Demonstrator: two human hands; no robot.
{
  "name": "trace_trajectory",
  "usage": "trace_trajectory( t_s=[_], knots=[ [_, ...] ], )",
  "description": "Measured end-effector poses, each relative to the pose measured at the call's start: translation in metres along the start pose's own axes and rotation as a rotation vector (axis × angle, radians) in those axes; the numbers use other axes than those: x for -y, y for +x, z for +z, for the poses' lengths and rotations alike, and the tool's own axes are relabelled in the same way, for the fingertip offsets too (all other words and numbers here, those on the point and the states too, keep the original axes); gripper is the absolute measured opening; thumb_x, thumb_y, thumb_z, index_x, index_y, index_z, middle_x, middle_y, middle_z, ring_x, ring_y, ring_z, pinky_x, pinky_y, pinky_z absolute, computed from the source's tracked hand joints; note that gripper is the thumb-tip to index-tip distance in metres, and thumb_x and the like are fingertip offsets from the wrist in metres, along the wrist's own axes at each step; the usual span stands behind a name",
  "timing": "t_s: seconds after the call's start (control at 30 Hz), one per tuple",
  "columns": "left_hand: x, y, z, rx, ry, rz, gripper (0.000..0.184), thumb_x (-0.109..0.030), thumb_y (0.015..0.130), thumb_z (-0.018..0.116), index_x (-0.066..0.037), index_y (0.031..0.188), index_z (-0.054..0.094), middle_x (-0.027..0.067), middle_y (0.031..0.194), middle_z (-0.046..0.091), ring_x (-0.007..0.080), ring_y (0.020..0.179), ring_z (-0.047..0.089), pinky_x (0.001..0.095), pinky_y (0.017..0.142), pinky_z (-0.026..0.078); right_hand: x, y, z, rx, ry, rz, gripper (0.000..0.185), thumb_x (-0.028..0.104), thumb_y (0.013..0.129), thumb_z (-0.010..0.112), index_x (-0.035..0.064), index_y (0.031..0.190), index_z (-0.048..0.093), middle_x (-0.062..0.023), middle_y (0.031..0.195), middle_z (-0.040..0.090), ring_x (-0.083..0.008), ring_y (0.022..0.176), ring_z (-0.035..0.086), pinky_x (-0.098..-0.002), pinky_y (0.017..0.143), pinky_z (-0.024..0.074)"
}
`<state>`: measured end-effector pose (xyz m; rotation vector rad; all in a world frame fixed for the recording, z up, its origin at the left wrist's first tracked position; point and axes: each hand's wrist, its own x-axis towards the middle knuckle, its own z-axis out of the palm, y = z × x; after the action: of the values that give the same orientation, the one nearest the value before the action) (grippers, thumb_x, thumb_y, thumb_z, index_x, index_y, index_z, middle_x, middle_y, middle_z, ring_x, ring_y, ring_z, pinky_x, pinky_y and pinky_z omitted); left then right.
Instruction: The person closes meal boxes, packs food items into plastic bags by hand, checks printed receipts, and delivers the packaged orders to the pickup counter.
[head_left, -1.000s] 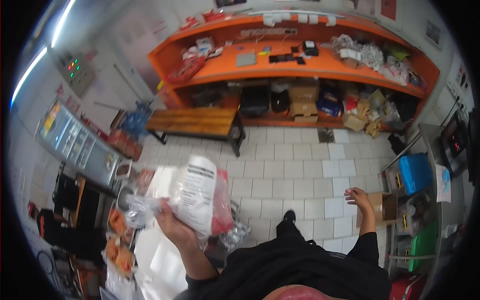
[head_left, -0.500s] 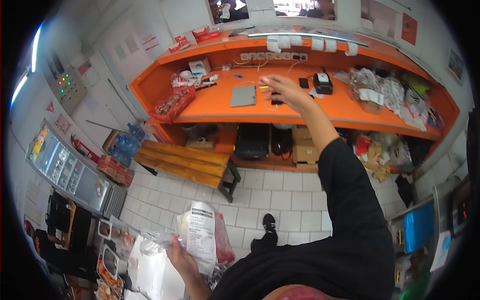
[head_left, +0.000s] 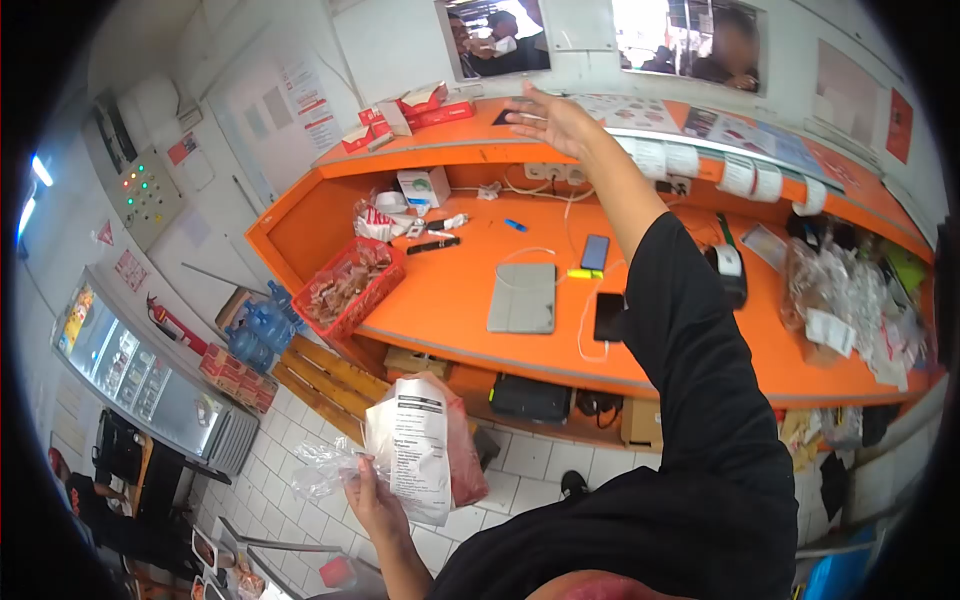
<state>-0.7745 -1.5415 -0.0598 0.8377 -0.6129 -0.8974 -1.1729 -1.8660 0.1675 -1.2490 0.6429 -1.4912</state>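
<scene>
My left hand (head_left: 375,502) pinches the gathered top of a clear plastic bag (head_left: 325,470) at lower centre. A long printed receipt (head_left: 418,455) hangs on the bag's front, and something red and white (head_left: 465,455) shows behind it; the contents are hidden. My right arm stretches forward over the orange counter. At its end, my right hand (head_left: 555,122) is raised in front of the upper shelf (head_left: 440,142), fingers spread and holding nothing. A dark flat object (head_left: 503,117) appears just behind its fingertips.
On the counter lie a grey tablet (head_left: 522,305), phones (head_left: 595,252), a red basket of small packets (head_left: 385,268) and a black receipt printer (head_left: 728,275). Paper slips (head_left: 738,175) hang from the shelf. A wooden bench (head_left: 325,380) stands below. People show through the wall openings (head_left: 495,40).
My view has moved nearer the counter. The right hand has gone from above the counter top to the upper shelf. My left hand still holds the bag with its receipt.
</scene>
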Motion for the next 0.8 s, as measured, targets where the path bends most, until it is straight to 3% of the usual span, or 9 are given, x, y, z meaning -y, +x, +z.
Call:
trace_trajectory(
  t_s=[0.1,0.17,0.27,0.43,0.5,0.63,0.7,0.77,0.8],
  knots=[
    [0.024,0.031,0.065,0.043,-0.021,0.011,0.019,-0.014,0.093,0.057,-0.002,0.108,0.054,0.0065,0.1,0.058,0.0145,0.096,0.053,0.0285,0.088,0.041,-0.015,0.081,-0.052,-0.097,0.108,-0.035,0.088,0.042,0.085,0.067,-0.0065,0.141,0.02,-0.0228,0.13,0.047,-0.0317,0.119,0.05,-0.038,0.095,0.05],
    [0.032,0.046,0.097,-0.006,-0.013,0.056,0.017,-0.015,0.093,0.058,-0.002,0.104,0.056,0.0069,0.1,0.058,0.0159,0.098,0.053,0.0304,0.091,0.038,-0.024,0.128,-0.08,-0.068,0.135,-0.026,0.092,0.044,0.083,0.07,0.0045,0.146,0.017,-0.0245,0.136,0.038,-0.035,0.121,0.046,-0.0412,0.097,0.0478],
    [0.038,0.07,0.141,-0.064,0.052,0.152,0.017,-0.015,0.093,0.058,-0.001,0.103,0.056,0.0075,0.102,0.057,0.017,0.1,0.052,0.0326,0.095,0.036,-0.045,0.206,-0.119,-0.041,0.087,0.025,0.08,0.047,0.084,0.068,0.0312,0.148,0.022,-0.0224,0.144,0.024,-0.0379,0.124,0.037,-0.0489,0.097,0.042],
    [0.035,0.086,0.201,-0.082,0.066,0.276,0.025,-0.017,0.092,0.059,0.0,0.11,0.054,0.0065,0.101,0.056,0.0154,0.099,0.052,0.0308,0.09,0.039,-0.059,0.316,-0.152,-0.167,-0.037,-0.028,0.067,0.055,0.088,0.056,0.0317,0.145,0.029,-0.0186,0.143,0.031,-0.0363,0.124,0.038,-0.0509,0.091,0.0425],
    [0.045,0.094,0.207,-0.164,0.119,0.322,0.027,-0.017,0.092,0.06,0.001,0.111,0.053,0.0069,0.102,0.056,0.0158,0.099,0.053,0.031,0.09,0.04,-0.064,0.339,-0.162,-0.233,0.03,-0.084,0.056,0.047,0.089,0.06,0.0186,0.136,0.046,-0.0182,0.125,0.051,-0.0317,0.114,0.05,-0.0479,0.089,0.0447],
    [0.055,0.109,0.236,-0.274,0.195,0.344,0.031,-0.017,0.091,0.061,0.003,0.113,0.052,0.0101,0.11,0.058,0.0178,0.104,0.054,0.0331,0.095,0.039,-0.099,0.414,-0.204,-0.357,0.157,-0.203,0.045,0.027,0.087,0.066,0.0062,0.125,0.057,-0.0147,0.105,0.063,-0.0283,0.105,0.059,-0.0424,0.089,0.0456],
    [0.063,0.125,0.243,-0.293,0.205,0.32,0.034,-0.017,0.09,0.062,0.004,0.114,0.051,0.0127,0.118,0.057,0.0187,0.112,0.052,0.0345,0.099,0.037,-0.11,0.421,-0.206,-0.573,-0.158,-0.628,0.035,0.012,0.075,0.07,-0.003,0.106,0.066,-0.0155,0.094,0.068,-0.0292,0.093,0.064,-0.0357,0.086,0.0484],
    [0.071,0.149,0.254,-0.327,0.245,0.265,0.039,-0.019,0.09,0.061,0.005,0.119,0.05,0.015,0.125,0.055,0.0205,0.12,0.049,0.0367,0.103,0.036,-0.089,0.38,-0.198,-0.799,-0.517,-0.72,0.038,0.01,0.073,0.067,-0.0027,0.109,0.065,-0.0208,0.102,0.066,-0.035,0.097,0.063,-0.0384,0.087,0.0479],
    [0.074,0.164,0.255,-0.261,0.213,0.285,0.037,-0.018,0.09,0.062,0.004,0.116,0.051,0.0145,0.12,0.057,0.0204,0.113,0.052,0.0358,0.097,0.04,-0.082,0.362,-0.194,-0.82,-0.469,-0.766,0.041,0.009,0.074,0.068,-0.0029,0.114,0.063,-0.0195,0.105,0.066,-0.0288,0.095,0.063,-0.0331,0.087,0.0468]
  ],
)
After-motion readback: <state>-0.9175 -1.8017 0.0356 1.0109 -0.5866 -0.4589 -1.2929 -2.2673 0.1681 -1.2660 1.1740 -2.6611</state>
